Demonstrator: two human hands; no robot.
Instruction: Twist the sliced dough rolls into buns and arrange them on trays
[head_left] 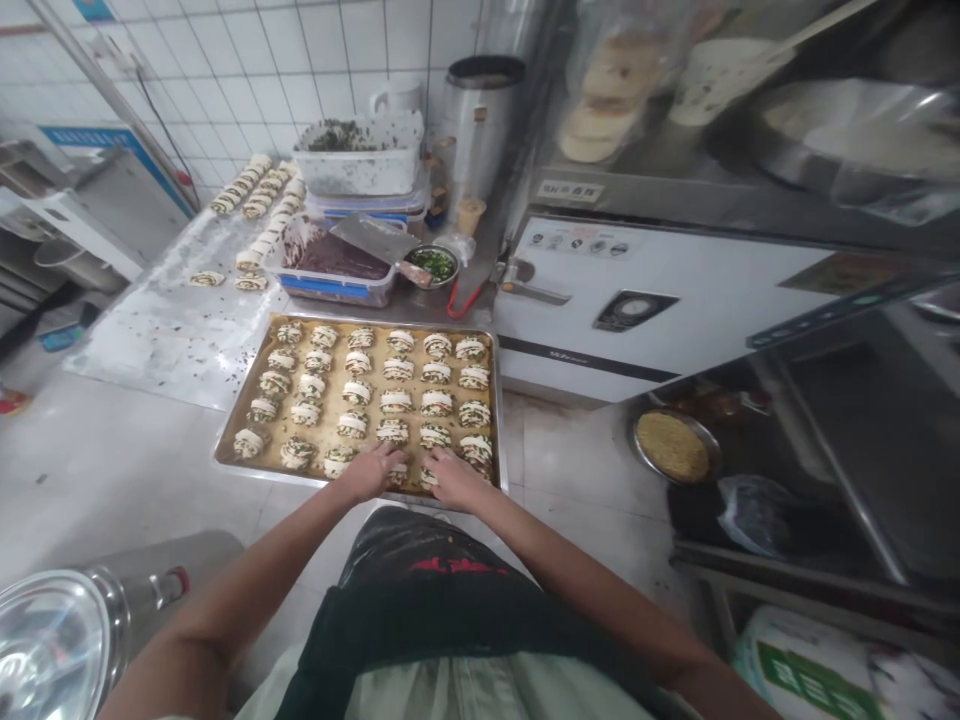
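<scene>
A large metal baking tray point(352, 400) lies on the steel counter, holding several rows of raw rolled dough pieces with green herb filling. My left hand point(371, 470) rests at the tray's near edge, with its fingers reaching onto a dough roll point(398, 473) in the front row. My right hand point(454, 478) is close beside it, its fingertips on another dough roll point(429, 478). The palms and fingers hide part of both rolls, so any grip cannot be seen.
Behind the tray lie a floured metal sheet point(172, 340) with more dough rolls, a plastic tub of dark paste point(334, 262) with a cleaver across it, and a bowl of chopped greens point(433, 264). A white machine point(637, 310) stands right, beside a round pan point(673, 446).
</scene>
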